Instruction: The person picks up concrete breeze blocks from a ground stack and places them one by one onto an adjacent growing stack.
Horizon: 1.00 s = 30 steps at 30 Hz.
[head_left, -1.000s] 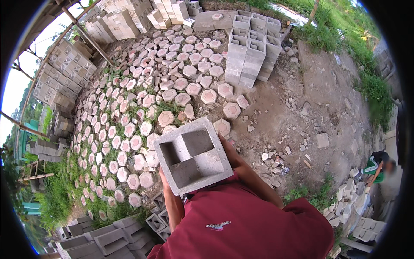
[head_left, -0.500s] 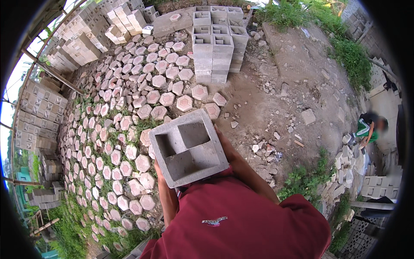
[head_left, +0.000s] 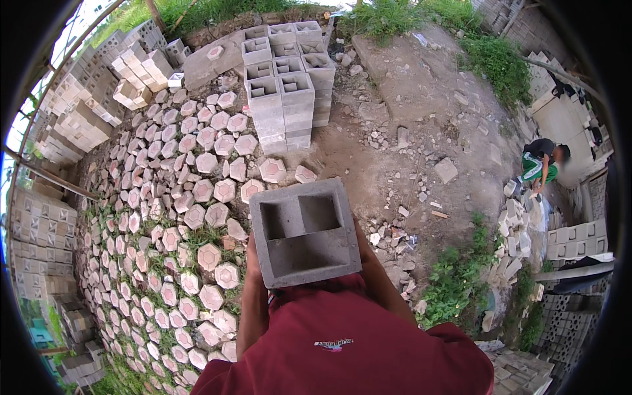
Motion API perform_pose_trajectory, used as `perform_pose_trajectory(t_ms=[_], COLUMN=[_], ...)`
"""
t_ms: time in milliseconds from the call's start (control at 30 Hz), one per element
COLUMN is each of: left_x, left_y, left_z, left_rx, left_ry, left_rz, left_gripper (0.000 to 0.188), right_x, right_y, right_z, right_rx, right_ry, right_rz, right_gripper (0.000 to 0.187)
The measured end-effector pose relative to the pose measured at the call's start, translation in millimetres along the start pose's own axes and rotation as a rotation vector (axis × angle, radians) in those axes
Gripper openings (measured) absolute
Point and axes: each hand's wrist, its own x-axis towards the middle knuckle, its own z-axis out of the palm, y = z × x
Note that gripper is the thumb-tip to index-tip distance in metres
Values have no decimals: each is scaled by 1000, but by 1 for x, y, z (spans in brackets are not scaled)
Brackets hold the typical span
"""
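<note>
Grey, rough concrete makes up the block (head_left: 305, 240), held up in front of the dark red shirt (head_left: 349, 342). It shows 3 hollows: 2 small and 1 wide. The left hand (head_left: 253, 258) is on its left side and the right hand (head_left: 359, 234) is on its right side, so they grip it between them. Most of the fingers are hidden, so I cannot tell how they curl. The block looks heavy and hard. It should not bend, and its gritty skin should not be slippery, but its thin walls and corners could chip if bumped. Good places to hold are the 2 outer sides, low down. A tall stack of blocks (head_left: 283, 112) stands ahead, apart from it. Many 6-sided stones (head_left: 209, 257) lie to the left.
</note>
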Motion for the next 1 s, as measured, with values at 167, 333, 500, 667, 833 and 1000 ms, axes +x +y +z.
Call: perform_pose_trajectory(t_ms=[167, 333, 500, 667, 833, 1000], left_x=[85, 162, 181, 224, 276, 367], left_y=[-40, -103, -124, -111, -107, -131], left_z=[49, 113, 184, 223, 274, 318], left_rx=[285, 17, -12, 185, 219, 388], left_ry=[-84, -102, -74, -194, -244, -274], left_rz=[82, 73, 4, 147, 35, -24], left_gripper=[36, 39, 52, 52, 52, 53], right_x=[52, 128, 157, 191, 221, 253], right_y=[-55, -128, -185, -220, -238, -288], right_z=[-55, -139, -177, -196, -215, -252], right_rx=[-82, -164, -189, -111, 177, 281], right_ry=[27, 9, 41, -2, -67, -64], right_rz=[-210, -182, -237, -297, -371, -358], right_gripper=[66, 66, 64, 64, 64, 65])
